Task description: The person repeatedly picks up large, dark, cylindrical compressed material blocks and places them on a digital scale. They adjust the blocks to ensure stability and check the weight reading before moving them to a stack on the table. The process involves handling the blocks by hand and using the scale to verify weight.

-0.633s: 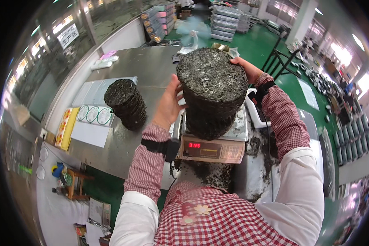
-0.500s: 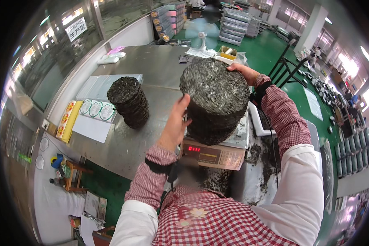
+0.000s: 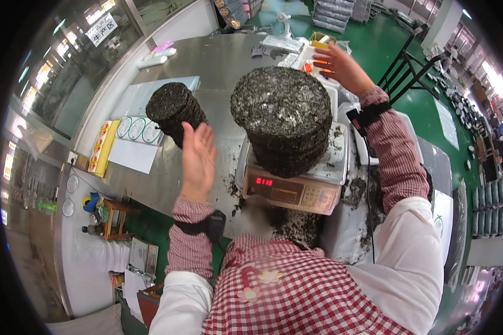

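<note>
A tall stack of dark, round, seaweed-like sheets (image 3: 282, 109) stands on the digital scale (image 3: 292, 191), whose red display is lit. To its left my left hand (image 3: 198, 162) is held up with fingers stretched, holding nothing. My right hand (image 3: 343, 70) is also open, beyond the stack's far right edge and apart from it. A narrower stack of the same dark sheets (image 3: 172, 105) stands on the steel table (image 3: 218, 72), just behind my left fingertips, its lower part partly hidden by them.
Left on the table are a yellow-edged pack of round labels (image 3: 101, 148), a sheet of green-ringed labels (image 3: 140, 129) and white paper (image 3: 133, 154). Dark crumbs (image 3: 355, 192) lie around the scale. A small fan (image 3: 284, 21) stands at the back; a black metal frame (image 3: 411, 72) is at right.
Both hands have let go of the large stack and spread apart, left hand leftward, right hand up and away. The stack now rests on the scale unheld. The whole view has shifted slightly.
</note>
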The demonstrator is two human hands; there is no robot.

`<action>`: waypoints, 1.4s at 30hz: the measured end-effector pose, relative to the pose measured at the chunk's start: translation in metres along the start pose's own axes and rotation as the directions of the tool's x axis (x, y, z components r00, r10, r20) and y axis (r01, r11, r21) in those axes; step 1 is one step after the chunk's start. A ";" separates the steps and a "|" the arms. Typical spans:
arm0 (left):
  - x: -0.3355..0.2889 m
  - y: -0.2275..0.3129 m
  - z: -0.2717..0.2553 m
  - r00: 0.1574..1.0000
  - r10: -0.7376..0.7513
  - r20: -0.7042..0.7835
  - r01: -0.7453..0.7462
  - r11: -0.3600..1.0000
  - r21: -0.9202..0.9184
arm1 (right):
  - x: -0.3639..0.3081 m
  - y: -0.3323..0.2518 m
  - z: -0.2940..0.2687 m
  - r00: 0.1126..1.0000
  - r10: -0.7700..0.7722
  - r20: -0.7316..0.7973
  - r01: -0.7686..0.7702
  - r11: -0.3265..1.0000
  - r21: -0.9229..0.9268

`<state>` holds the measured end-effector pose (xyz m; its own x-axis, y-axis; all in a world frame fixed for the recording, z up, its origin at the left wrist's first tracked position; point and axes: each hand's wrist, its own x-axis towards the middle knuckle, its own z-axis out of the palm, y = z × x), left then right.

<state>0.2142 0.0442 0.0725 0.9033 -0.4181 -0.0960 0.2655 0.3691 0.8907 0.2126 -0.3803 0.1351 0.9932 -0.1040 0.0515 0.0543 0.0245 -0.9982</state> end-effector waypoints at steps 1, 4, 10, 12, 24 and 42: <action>0.004 0.006 0.000 1.000 0.001 0.010 -0.001 1.000 -0.005 | -0.015 0.005 -0.003 0.999 0.009 -0.041 -0.005 0.996 0.089; 0.027 0.010 0.006 0.992 -0.060 0.112 0.059 0.998 0.011 | -0.066 0.019 -0.003 0.972 0.108 -0.209 -0.086 0.990 0.115; 0.053 0.017 0.051 0.982 -0.158 0.100 0.143 0.979 0.143 | -0.131 0.036 0.040 0.904 0.239 -0.355 -0.269 0.963 -0.037; 0.069 0.021 0.046 0.930 -0.178 0.321 0.112 0.971 0.213 | -0.133 0.033 0.053 0.925 0.245 -0.290 -0.268 0.963 -0.043; 0.071 0.004 0.069 0.959 -0.125 0.254 0.049 0.957 0.286 | -0.185 0.025 0.098 0.833 0.016 -0.553 0.165 0.947 0.277; -0.133 -0.101 0.116 0.670 -0.015 0.742 -0.427 0.810 0.402 | -0.409 0.157 -0.048 -0.322 -0.434 -0.842 -0.005 0.890 -0.456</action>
<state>0.0284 -0.0332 0.0469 0.3514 -0.9017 0.2520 -0.3060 0.1438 0.9411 -0.1904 -0.3817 -0.0438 -0.4297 -0.8139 0.3910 -0.0036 -0.4315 -0.9021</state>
